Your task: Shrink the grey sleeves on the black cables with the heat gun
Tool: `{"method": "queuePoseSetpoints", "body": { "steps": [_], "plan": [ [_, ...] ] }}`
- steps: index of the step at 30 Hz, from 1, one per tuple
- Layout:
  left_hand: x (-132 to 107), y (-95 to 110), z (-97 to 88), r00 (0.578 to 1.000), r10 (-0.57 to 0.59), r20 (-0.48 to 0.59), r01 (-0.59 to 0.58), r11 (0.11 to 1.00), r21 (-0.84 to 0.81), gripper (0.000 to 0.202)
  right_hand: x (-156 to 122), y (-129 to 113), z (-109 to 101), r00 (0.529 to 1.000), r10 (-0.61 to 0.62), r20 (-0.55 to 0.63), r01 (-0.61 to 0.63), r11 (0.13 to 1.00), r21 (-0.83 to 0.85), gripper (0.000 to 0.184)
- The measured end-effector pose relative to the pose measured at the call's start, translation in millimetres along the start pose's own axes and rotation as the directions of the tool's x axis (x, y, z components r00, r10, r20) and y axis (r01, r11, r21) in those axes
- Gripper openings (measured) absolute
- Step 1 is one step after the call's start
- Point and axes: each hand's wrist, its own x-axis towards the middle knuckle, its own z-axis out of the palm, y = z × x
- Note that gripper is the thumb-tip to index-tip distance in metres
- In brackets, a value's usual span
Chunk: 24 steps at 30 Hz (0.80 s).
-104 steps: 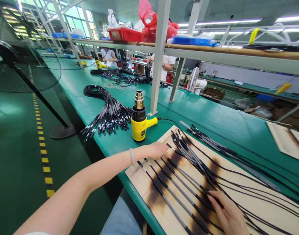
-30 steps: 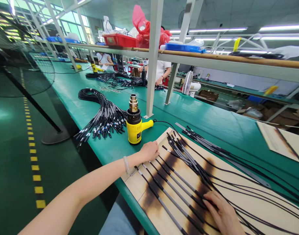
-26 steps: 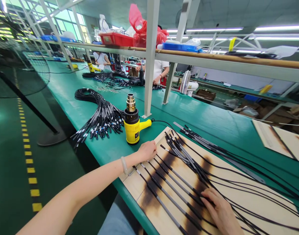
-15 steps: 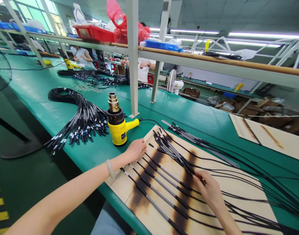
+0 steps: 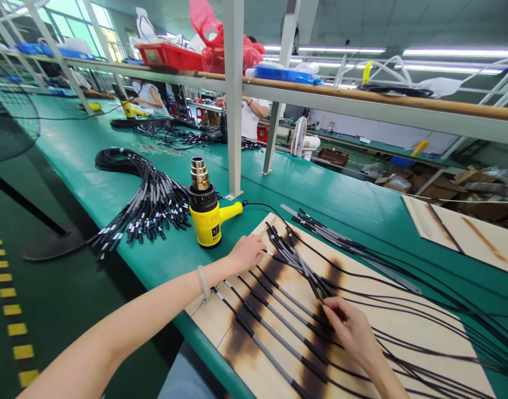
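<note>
My left hand (image 5: 249, 252) is closed at the far left edge of a scorched wooden board (image 5: 212, 327), its fingers around the end of a black cable with a grey sleeve and white label. Over the board's middle, my right hand (image 5: 351, 327) pinches a black cable beside the crossing bundle of grey-sleeved cables (image 5: 297, 255). Several more sleeved cables (image 5: 274, 316) lie spaced side by side on the near part of the board, across two dark burn bands. A yellow heat gun (image 5: 206, 219) stands nozzle up, left of the board.
A large cable bundle (image 5: 143, 194) lies at the left, its ends over the table edge. Behind the board are more cables (image 5: 328, 230) and a metal ruler (image 5: 390, 274). A shelf post (image 5: 234, 111) rises behind the heat gun. Another scorched board (image 5: 465, 233) lies at right.
My left hand has moved right along the board's edge to a cable end. My right fingers have shifted slightly toward me with the pinched cable. The view has turned a little left.
</note>
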Motion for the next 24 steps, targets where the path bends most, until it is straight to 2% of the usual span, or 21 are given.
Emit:
{"method": "queuePoseSetpoints", "body": {
  "steps": [2, 7, 11, 15, 19, 22, 24],
  "plan": [
    [5.8, 1.1, 3.3, 1.000, 0.012, -0.015, -0.012, 1.000, -0.011, 0.020, -3.2, 7.6, 3.8, 0.999, 0.042, 0.023, -0.041, 0.999, -0.019, 0.029],
    [21.9, 3.2, 10.4, 0.997, 0.050, -0.066, -0.051, 0.999, -0.012, 0.024, 17.1, 25.4, 9.2, 0.986, 0.022, -0.163, -0.047, 0.988, -0.150, 0.046],
    [27.9, 0.3, 12.0, 0.996, 0.044, -0.079, -0.045, 0.999, -0.017, 0.025, 29.1, 21.5, 6.4, 0.976, 0.031, -0.218, -0.047, 0.997, -0.066, 0.049],
    [30.1, -6.0, 15.3, 0.993, 0.069, -0.096, -0.073, 0.997, -0.037, 0.033, 19.3, 8.5, 0.8, 0.977, 0.178, -0.119, -0.155, 0.971, 0.183, 0.043],
    [38.8, -12.7, 20.9, 0.977, 0.166, -0.136, -0.168, 0.986, -0.003, 0.045, -3.0, 1.6, -5.4, 0.959, 0.276, 0.057, -0.274, 0.865, 0.422, 0.041],
    [50.5, -13.9, 24.1, 0.964, 0.252, -0.086, -0.247, 0.967, 0.058, 0.050, -16.6, -0.8, -8.5, 0.953, 0.266, 0.142, -0.302, 0.831, 0.467, 0.035],
    [58.5, -11.7, 25.2, 0.956, 0.293, -0.032, -0.289, 0.952, 0.100, 0.052, -19.8, -3.1, -8.5, 0.948, 0.279, 0.150, -0.317, 0.832, 0.456, 0.033]
  ]
}}
